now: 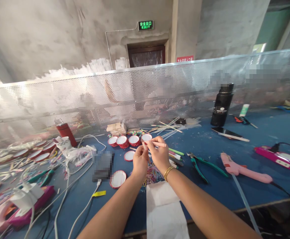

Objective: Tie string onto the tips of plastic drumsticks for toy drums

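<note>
And here you are, working just beyond the paper [166,209], both hands up close together. Your left hand [140,161] is holding a small stick [143,144], its grip pinching the piece between thumb and fingers. Your right hand [159,154] is bringing a pale pink pen [159,144] in beside it, that grip pinching the barrel, the near end pointing at the stick; whether the two are touching, you can't tell from here. Both are hovering beyond the paper, and a heap of coloured bands [155,174] is lying below, right by the paper's far edge.

Looking around the counter [197,205]: a red-rimmed disc [118,179] is lying left of the paper, and stacked discs [122,142] are standing farther beyond it. Markers [176,157] are resting beyond the paper, to its right. Green-handled pliers [205,167] are spreading their handles right of the paper, and farther right a pink glue gun [245,169] is lying on its side. A black flask [221,106] is standing well beyond the paper, also to its right.
</note>
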A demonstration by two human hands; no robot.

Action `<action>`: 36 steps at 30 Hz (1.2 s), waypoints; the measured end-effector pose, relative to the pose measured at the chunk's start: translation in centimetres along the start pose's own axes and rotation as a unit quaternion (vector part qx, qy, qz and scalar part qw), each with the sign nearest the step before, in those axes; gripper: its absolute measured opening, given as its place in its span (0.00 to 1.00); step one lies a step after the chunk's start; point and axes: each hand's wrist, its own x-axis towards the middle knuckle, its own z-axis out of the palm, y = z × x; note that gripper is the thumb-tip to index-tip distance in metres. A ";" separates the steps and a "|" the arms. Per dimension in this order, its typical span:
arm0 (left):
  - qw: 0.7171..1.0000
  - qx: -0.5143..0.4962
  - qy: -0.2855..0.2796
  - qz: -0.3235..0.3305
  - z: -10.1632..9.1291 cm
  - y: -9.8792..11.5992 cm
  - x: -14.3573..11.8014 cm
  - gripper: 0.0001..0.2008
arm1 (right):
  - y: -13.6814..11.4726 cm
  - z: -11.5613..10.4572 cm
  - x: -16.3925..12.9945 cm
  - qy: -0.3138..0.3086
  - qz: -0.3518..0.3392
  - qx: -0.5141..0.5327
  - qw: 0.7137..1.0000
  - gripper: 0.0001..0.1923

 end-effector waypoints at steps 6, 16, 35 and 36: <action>1.000 0.000 -0.001 0.002 0.0 0.3 -0.1 0.26 | 0.1 -0.1 0.1 0.008 -0.008 -0.004 1.000 0.10; 1.000 -0.004 0.004 0.007 0.1 0.3 -0.1 0.28 | 0.0 0.0 -0.1 -0.010 -0.007 0.012 1.000 0.12; 1.000 -0.001 0.009 0.014 0.0 0.1 -0.1 0.28 | 0.1 0.0 0.0 -0.007 -0.003 0.002 1.000 0.12; 1.000 0.000 0.009 0.014 0.0 0.1 -0.1 0.28 | 0.1 -0.1 0.0 -0.003 -0.001 0.002 1.000 0.11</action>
